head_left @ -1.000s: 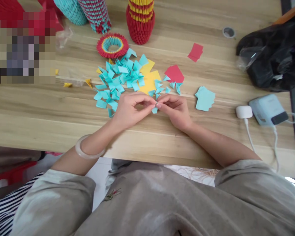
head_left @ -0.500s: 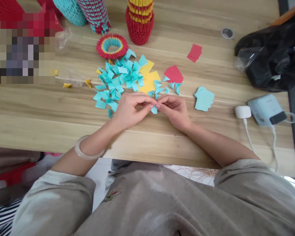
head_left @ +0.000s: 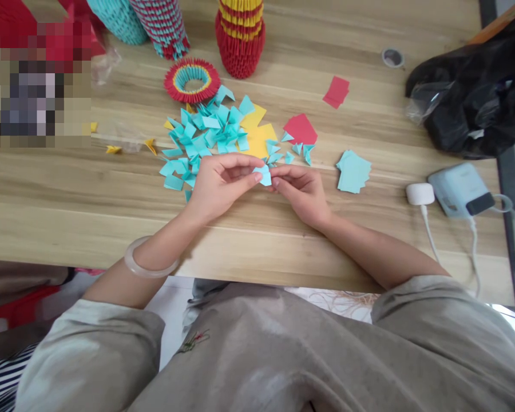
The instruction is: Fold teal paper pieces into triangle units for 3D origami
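My left hand (head_left: pixel 217 183) and my right hand (head_left: pixel 302 191) meet over the wooden table (head_left: pixel 68 189), both pinching one small folded piece of teal paper (head_left: pixel 264 175) between their fingertips. Just beyond my hands lies a pile of folded teal paper pieces (head_left: pixel 206 137), partly on yellow paper sheets (head_left: pixel 257 137). A small stack of flat teal paper squares (head_left: pixel 353 171) sits to the right of my right hand. A pale bangle (head_left: pixel 148 266) is on my left wrist.
A red, yellow and teal paper ring (head_left: pixel 191 79) and tall modular paper vases (head_left: pixel 240 34) stand at the back. Red paper squares (head_left: pixel 300 127) lie nearby. A black plastic bag (head_left: pixel 472 97), a light blue device (head_left: pixel 461 189) and a white plug with cable (head_left: pixel 419 194) are at the right.
The teal piece has been opened out or turned between my fingertips and now shows larger, lifted slightly above the table. My hands have stayed nearly in place.
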{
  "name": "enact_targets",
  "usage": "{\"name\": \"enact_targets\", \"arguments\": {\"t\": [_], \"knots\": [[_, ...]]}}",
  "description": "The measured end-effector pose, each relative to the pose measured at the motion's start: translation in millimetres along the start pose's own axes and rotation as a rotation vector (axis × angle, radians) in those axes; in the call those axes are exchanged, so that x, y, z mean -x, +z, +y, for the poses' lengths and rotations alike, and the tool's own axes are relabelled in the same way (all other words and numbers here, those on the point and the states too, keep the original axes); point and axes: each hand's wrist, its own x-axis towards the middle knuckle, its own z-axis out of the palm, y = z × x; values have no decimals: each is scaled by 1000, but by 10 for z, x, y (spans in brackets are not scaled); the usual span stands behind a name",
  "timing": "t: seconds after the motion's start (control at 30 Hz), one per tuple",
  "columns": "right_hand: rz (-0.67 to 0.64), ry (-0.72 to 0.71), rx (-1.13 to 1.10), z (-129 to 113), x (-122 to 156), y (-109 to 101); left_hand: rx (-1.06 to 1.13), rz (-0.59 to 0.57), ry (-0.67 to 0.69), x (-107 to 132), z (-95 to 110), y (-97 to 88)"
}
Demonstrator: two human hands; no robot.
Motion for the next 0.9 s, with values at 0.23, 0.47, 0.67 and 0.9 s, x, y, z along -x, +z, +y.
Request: {"name": "enact_targets", "arguments": {"t": [0.23, 0.47, 0.67, 0.9], "knots": [[-25, -29, 67, 1, -4, -3, -57, 39, -14, -9, -9, -16], [-32, -21, 34, -30, -2, 11, 27, -49, 85, 2, 3, -6], [-74, 34, -2, -21, 2, 2, -50, -103, 167, 10, 32, -13], [-62, 28, 12, -50, -1, 1, -36, -48, 195, 19, -1, 12]]}}
